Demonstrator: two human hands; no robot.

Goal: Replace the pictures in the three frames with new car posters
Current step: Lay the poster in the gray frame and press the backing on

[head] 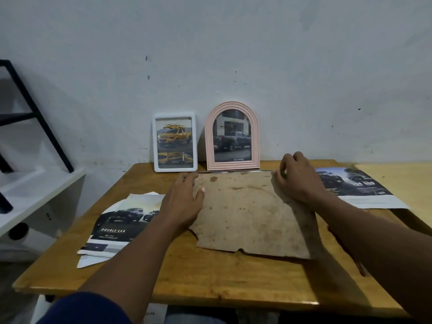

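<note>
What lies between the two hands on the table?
A stained brown board spans from left hand to right hand, seen in head view.

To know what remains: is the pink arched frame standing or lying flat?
Standing: the pink arched frame rests on its base at the back of the table, picture facing forward.

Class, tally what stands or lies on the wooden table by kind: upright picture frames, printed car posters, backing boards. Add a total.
upright picture frames: 2, white frame, pink arched frame
printed car posters: 2, left poster, right poster
brown backing board: 1
total: 5
</note>
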